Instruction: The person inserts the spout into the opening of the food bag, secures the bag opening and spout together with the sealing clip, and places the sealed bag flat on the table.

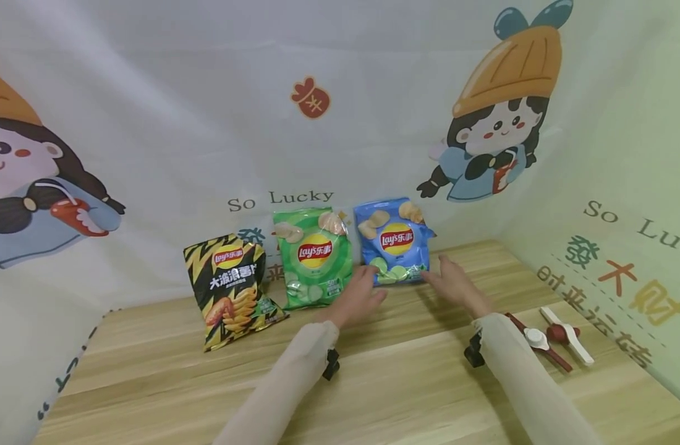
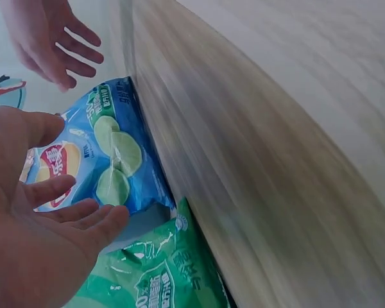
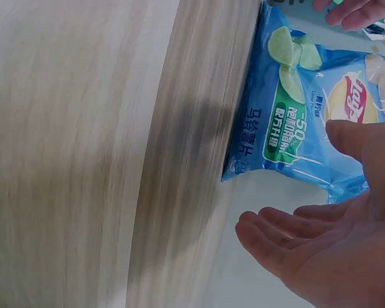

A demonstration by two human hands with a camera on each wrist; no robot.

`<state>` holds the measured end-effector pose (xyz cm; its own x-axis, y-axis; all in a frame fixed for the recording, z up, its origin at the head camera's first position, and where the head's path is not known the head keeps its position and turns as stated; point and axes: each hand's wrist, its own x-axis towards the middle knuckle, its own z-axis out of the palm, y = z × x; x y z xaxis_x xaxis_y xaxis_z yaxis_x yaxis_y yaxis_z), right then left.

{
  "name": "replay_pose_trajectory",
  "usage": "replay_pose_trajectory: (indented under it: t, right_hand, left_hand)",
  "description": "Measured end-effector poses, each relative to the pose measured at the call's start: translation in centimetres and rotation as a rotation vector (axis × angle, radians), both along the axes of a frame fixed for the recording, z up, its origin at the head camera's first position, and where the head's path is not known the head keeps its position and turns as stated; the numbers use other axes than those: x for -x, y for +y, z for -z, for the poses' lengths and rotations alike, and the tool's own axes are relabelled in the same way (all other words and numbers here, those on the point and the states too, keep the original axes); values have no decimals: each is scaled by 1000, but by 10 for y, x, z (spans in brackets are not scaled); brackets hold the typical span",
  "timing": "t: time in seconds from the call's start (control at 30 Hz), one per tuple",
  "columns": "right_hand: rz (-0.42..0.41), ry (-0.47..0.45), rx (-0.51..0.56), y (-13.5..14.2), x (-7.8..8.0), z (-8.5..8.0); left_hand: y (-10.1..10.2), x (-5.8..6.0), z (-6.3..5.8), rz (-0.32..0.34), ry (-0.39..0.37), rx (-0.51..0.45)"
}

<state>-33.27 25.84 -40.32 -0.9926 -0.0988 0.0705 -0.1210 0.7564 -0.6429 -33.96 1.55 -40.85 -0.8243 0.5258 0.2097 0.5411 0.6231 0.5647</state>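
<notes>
A blue Lay's chip bag (image 1: 394, 241) stands upright against the back cloth, its lime pictures and label facing me. On its left side is my left hand (image 1: 358, 296), fingers extended and holding nothing. My right hand (image 1: 452, 283) is at the bag's lower right, also with straight fingers and nothing gripped. In the left wrist view the blue bag (image 2: 109, 147) shows between both hands. The right wrist view has the right palm (image 3: 333, 250) turned toward the bag's side; whether it touches is unclear. A green Lay's bag (image 1: 313, 253) stands close to the left hand.
A black and yellow Lay's bag (image 1: 229, 287) leans at the left. Two dark red and white gadgets, one (image 1: 540, 340) beside the other (image 1: 565, 334), lie on the wooden table (image 1: 395, 383) at the right. Printed cloth (image 1: 206, 123) walls the back and sides.
</notes>
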Motion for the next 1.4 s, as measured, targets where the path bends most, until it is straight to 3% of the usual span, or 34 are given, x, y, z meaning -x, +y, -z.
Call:
replay_pose_trajectory:
  t: [0.4,0.67,0.83,1.0,1.2,1.4]
  right_hand:
    - [-3,-116,86,-1,11,4]
    - [-30,-118,137,-2,15,11]
    - [-12,-82,124,-1,14,13]
    - [11,-36,109,-1,11,10]
    - [15,42,96,1,5,5]
    - [5,100,106,4,-4,0]
  left_hand:
    - [13,18,9,-87,-99,3]
    - [21,24,21,-120,-153,-204]
    - [24,27,24,-142,-209,-340]
    - [23,23,24,-158,-230,-349]
    - [22,17,23,-177,-246,-426]
    - [19,9,16,-159,-260,-398]
